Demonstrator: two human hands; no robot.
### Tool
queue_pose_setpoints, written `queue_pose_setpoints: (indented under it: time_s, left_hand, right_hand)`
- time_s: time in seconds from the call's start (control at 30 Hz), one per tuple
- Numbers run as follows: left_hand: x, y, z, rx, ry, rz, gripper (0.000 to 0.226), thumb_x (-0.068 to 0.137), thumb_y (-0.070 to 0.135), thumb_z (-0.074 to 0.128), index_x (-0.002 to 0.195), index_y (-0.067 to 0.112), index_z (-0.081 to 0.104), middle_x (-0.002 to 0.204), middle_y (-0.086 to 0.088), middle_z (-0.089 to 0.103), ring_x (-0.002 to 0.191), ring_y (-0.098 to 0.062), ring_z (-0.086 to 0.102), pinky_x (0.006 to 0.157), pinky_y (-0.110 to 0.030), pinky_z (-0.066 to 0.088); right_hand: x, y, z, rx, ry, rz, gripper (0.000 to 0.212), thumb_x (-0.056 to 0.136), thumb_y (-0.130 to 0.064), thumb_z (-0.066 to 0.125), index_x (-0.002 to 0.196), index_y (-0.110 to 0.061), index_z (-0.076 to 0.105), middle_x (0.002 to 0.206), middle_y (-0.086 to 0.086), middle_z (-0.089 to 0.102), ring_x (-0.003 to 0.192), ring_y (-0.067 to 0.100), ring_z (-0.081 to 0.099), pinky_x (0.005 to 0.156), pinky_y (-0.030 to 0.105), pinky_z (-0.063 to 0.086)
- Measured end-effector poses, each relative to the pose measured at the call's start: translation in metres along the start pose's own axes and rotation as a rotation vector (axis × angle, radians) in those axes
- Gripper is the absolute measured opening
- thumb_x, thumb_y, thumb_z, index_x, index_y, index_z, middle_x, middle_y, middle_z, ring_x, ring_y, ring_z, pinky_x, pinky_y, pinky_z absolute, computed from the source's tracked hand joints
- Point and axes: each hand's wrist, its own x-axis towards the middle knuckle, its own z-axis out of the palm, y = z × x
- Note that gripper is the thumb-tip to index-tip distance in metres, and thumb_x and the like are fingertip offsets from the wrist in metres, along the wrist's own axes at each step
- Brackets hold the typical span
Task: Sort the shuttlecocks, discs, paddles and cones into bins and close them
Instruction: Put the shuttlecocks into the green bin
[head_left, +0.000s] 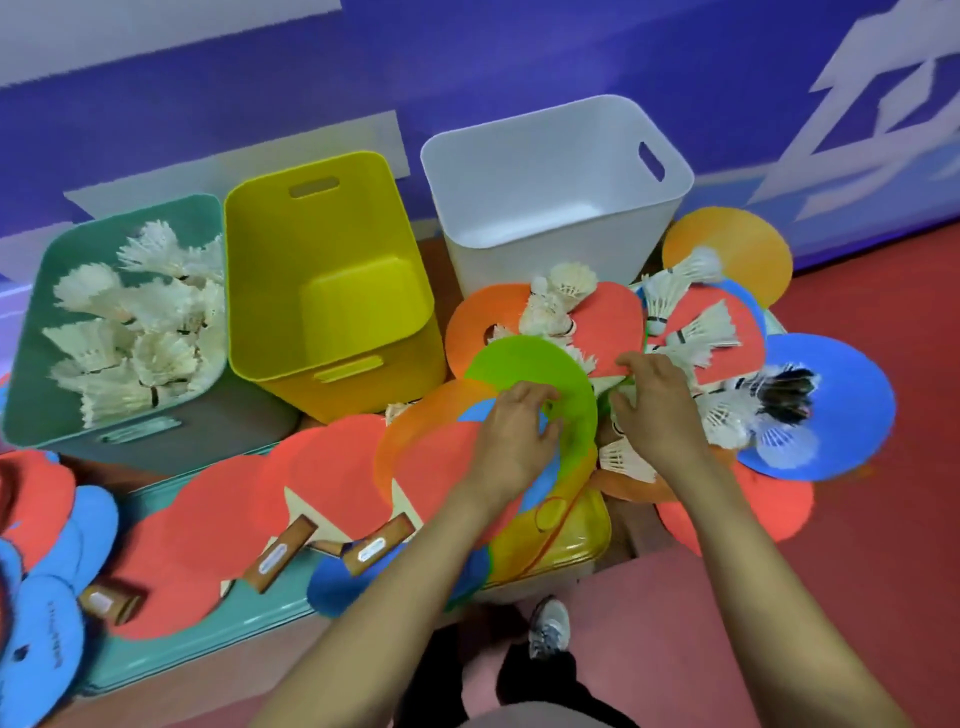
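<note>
- Furthest beyond the hands stand three open bins in a row: a teal bin (39, 338) well off to the left hand's left, a yellow bin (270, 291) beyond that hand, and a white bin (519, 171) beyond the right hand.
- Two lids lie on the near side of the hands: a teal lid (208, 644) to the left and a yellow lid (582, 535) between the forearms.
- Discs overlap around both hands. One blue disc (852, 395) lies to the right hand's right and one orange disc (737, 244) beyond it. The rest are too stacked to count.
- Red paddles (332, 478) fan out left of the left hand, with at least three wooden handles showing.
- The left hand (514, 431) curls its fingers and thumb on one green disc (530, 364).
- The right hand (654, 410) bends its fingers down at that disc's right edge; what it holds cannot be told.
- Shuttlecocks (566, 286) lie loose beyond and right of the right hand. A heap more sits in the teal bin, too tangled to count.
</note>
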Motion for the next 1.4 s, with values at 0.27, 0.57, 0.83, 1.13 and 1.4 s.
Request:
queue_pose_setpoints:
  time_s: [0.27, 0.57, 0.83, 1.13, 1.4]
  left_hand:
    - [0.027, 0.039, 0.045, 0.128, -0.095, 0.09, 0.04, 0.084, 0.032, 0.067, 0.116, 0.01, 0.062, 0.119, -0.009, 0.058, 0.115, -0.027, 0.047, 0.095, -0.034, 0.038]
    - [0.036, 0.038, 0.075, 0.404, 0.029, 0.271, 0.014, 0.066, 0.016, 0.062, 0.071, 0.012, 0.074, 0.08, -0.011, 0.058, 0.08, -0.035, 0.058, 0.064, -0.034, 0.045]
    - [0.028, 0.037, 0.061, 0.135, 0.223, 0.306, 0.023, 0.089, 0.025, 0.052, 0.091, 0.007, 0.066, 0.095, -0.004, 0.063, 0.09, -0.022, 0.044, 0.077, -0.036, 0.043]
    - [0.004, 0.01, -0.002, 0.179, 0.498, 0.234, 0.016, 0.09, 0.023, 0.054, 0.089, 0.01, 0.064, 0.092, -0.001, 0.064, 0.097, -0.019, 0.047, 0.084, -0.029, 0.035]
    - [-0.045, -0.054, -0.083, 0.259, 0.712, 0.031, 0.016, 0.09, 0.026, 0.056, 0.089, 0.013, 0.065, 0.085, -0.001, 0.064, 0.086, -0.021, 0.054, 0.079, -0.029, 0.034]
  right_hand:
    - [0.009, 0.038, -0.003, -0.019, -0.06, 0.093, 0.052, 0.082, 0.003, 0.051, 0.133, -0.007, 0.046, 0.131, 0.018, 0.041, 0.125, 0.034, 0.033, 0.103, 0.04, 0.03]
    - [0.015, 0.052, -0.003, -0.1, -0.107, 0.048, 0.033, 0.089, -0.005, 0.05, 0.121, -0.001, 0.053, 0.114, 0.021, 0.053, 0.11, 0.036, 0.045, 0.087, 0.037, 0.036]
    - [0.008, 0.042, -0.02, 0.181, 0.192, -0.063, 0.029, 0.096, -0.024, 0.041, 0.099, -0.004, 0.061, 0.092, 0.014, 0.06, 0.091, 0.033, 0.052, 0.081, 0.033, 0.036]
    - [0.009, -0.018, -0.025, 0.268, 0.275, -0.243, 0.03, 0.083, -0.003, 0.051, 0.11, -0.006, 0.064, 0.104, 0.011, 0.062, 0.1, 0.03, 0.055, 0.088, 0.026, 0.037]
    - [0.01, -0.125, 0.011, 0.278, 0.141, -0.559, 0.028, 0.073, 0.008, 0.061, 0.098, -0.004, 0.067, 0.094, 0.013, 0.064, 0.089, 0.034, 0.058, 0.082, 0.022, 0.035]
